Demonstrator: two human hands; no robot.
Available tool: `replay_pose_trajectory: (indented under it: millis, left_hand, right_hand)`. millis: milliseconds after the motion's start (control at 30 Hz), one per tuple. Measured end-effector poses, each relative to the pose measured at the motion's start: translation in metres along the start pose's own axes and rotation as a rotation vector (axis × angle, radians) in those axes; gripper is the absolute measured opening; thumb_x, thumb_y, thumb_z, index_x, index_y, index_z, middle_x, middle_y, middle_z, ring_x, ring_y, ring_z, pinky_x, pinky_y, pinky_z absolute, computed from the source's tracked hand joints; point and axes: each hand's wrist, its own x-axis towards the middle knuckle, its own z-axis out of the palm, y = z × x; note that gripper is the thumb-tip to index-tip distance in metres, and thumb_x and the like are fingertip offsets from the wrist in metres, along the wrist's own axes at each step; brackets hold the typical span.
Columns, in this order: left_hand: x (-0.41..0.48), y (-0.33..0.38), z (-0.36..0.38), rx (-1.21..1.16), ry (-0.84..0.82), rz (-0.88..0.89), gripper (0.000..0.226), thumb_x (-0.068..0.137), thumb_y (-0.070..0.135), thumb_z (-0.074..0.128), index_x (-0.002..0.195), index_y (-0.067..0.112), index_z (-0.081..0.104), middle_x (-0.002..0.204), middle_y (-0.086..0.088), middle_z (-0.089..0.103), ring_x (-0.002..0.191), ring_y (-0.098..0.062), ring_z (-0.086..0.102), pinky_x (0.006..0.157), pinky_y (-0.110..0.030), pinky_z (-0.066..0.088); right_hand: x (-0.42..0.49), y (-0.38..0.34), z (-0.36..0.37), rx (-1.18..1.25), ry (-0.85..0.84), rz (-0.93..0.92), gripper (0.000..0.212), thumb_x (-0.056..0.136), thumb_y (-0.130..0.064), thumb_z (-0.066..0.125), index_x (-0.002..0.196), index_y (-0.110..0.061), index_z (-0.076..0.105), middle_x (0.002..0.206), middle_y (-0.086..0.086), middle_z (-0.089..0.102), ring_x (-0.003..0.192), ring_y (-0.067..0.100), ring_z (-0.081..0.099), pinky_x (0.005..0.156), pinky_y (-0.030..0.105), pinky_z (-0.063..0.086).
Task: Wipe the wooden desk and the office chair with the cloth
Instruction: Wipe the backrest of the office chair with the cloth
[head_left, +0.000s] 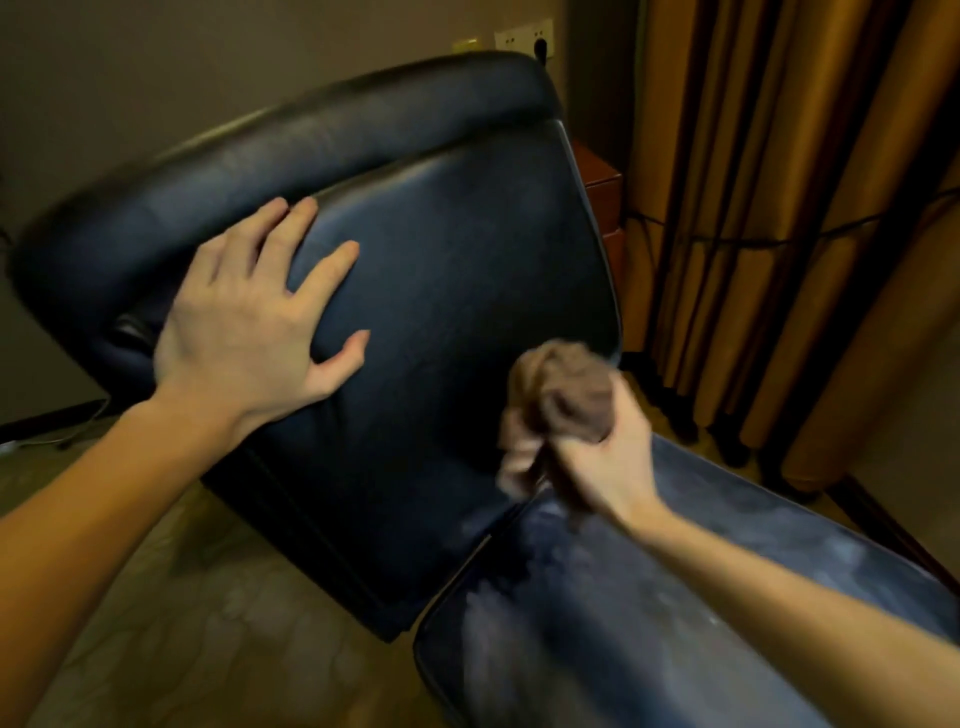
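My cloth (571, 400) is dull brown. The office chair (441, 249) is blue-black leather, smeared with whitish streaks at the frame's lower right. Curtains (779, 208) at upper right are golden orange.

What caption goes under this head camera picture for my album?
Left hand rests on the dark office chair while the right hand grips a bunched brown cloth.

Chair (457, 291): dark leather-like upholstery, smooth, faintly glossy; the section at 5 o'clock is dull and streaked pale. Cloth (566, 400): brown, soft, matt, bunched.
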Motion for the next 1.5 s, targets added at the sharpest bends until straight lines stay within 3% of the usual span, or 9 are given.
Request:
replay_pose_trajectory:
  millis: [200, 433, 600, 700, 800, 967, 1167, 1333, 1500]
  left_hand:
    - [0.003, -0.002, 0.001, 0.011, -0.017, 0.003, 0.07, 0.094, 0.061, 0.047, 0.15, 0.018, 0.05, 0.16, -0.021, 0.037, 0.147, -0.04, 0.036, 0.11, -0.052, 0.033]
    - [0.003, -0.003, 0.011, 0.032, -0.001, -0.001, 0.067, 0.092, 0.058, 0.051, 0.146, 0.018, 0.055, 0.158, -0.02, 0.041, 0.144, -0.04, 0.041, 0.108, -0.052, 0.037]
    - [0.009, -0.003, 0.013, 0.043, -0.006, 0.011, 0.069, 0.092, 0.062, 0.048, 0.146, 0.019, 0.054, 0.159, -0.019, 0.039, 0.145, -0.039, 0.039, 0.107, -0.052, 0.035]
    - [0.007, -0.003, 0.011, 0.039, -0.002, -0.002, 0.069, 0.092, 0.062, 0.048, 0.146, 0.019, 0.054, 0.159, -0.019, 0.04, 0.145, -0.039, 0.039, 0.107, -0.052, 0.035]
    - [0.004, -0.002, 0.006, 0.027, -0.005, -0.003, 0.07, 0.092, 0.062, 0.05, 0.146, 0.018, 0.054, 0.159, -0.019, 0.039, 0.145, -0.04, 0.038, 0.107, -0.052, 0.035]
    - [0.007, 0.002, 0.0, 0.025, -0.004, 0.009, 0.072, 0.092, 0.063, 0.048, 0.147, 0.017, 0.053, 0.158, -0.021, 0.04, 0.145, -0.04, 0.038, 0.108, -0.052, 0.035]
    - [0.006, -0.001, 0.005, 0.032, -0.007, 0.009, 0.071, 0.092, 0.063, 0.048, 0.147, 0.018, 0.053, 0.159, -0.02, 0.039, 0.146, -0.039, 0.038, 0.108, -0.052, 0.035]
    - [0.008, -0.002, 0.011, 0.023, -0.023, 0.003, 0.071, 0.093, 0.063, 0.047, 0.147, 0.019, 0.052, 0.16, -0.019, 0.038, 0.147, -0.039, 0.036, 0.109, -0.052, 0.033]
    - [0.009, -0.004, 0.016, 0.023, 0.001, -0.001, 0.07, 0.093, 0.064, 0.047, 0.146, 0.019, 0.052, 0.159, -0.018, 0.039, 0.146, -0.039, 0.037, 0.108, -0.051, 0.033]
  right_hand:
    - [0.126, 0.019, -0.051, -0.009, 0.185, 0.064, 0.061, 0.081, -0.006, 0.07, 0.137, -0.024, 0.053, 0.135, -0.002, 0.061, 0.122, 0.007, 0.059, 0.107, 0.017, 0.044]
    - [0.134, 0.08, -0.008, 0.09, 0.317, 0.329, 0.076, 0.074, -0.025, 0.066, 0.146, -0.008, 0.05, 0.141, 0.013, 0.059, 0.13, 0.023, 0.056, 0.115, 0.032, 0.043]
    - [0.034, 0.059, 0.081, 0.143, 0.211, 0.164, 0.021, 0.089, 0.001, 0.056, 0.092, -0.02, 0.058, 0.073, 0.004, 0.064, 0.059, 0.022, 0.06, 0.055, 0.033, 0.054]
    - [-0.073, 0.062, 0.12, 0.015, -0.071, 0.283, 0.038, 0.088, -0.051, 0.075, 0.098, -0.017, 0.062, 0.088, 0.005, 0.07, 0.079, 0.026, 0.07, 0.074, 0.052, 0.06]
    - [-0.119, 0.038, 0.108, 0.105, -0.343, 0.253, 0.056, 0.073, -0.045, 0.078, 0.123, -0.023, 0.065, 0.118, -0.003, 0.072, 0.11, 0.016, 0.069, 0.097, 0.044, 0.056]
    - [-0.062, 0.031, 0.042, 0.117, -0.269, 0.269, 0.043, 0.08, -0.009, 0.077, 0.123, -0.012, 0.069, 0.116, -0.002, 0.075, 0.113, 0.016, 0.07, 0.095, 0.022, 0.054]
    - [0.078, 0.043, -0.038, 0.12, 0.126, 0.083, 0.069, 0.078, -0.01, 0.067, 0.144, -0.02, 0.051, 0.132, 0.008, 0.066, 0.125, 0.03, 0.063, 0.112, 0.053, 0.046]
    - [0.133, 0.048, -0.03, -0.065, 0.084, 0.147, 0.074, 0.07, -0.026, 0.067, 0.142, -0.017, 0.054, 0.13, -0.003, 0.062, 0.121, 0.01, 0.058, 0.101, 0.009, 0.042]
    - [0.079, 0.07, 0.038, -0.181, 0.085, 0.217, 0.081, 0.059, -0.043, 0.061, 0.134, -0.011, 0.057, 0.124, 0.016, 0.062, 0.118, 0.033, 0.06, 0.108, 0.049, 0.046]
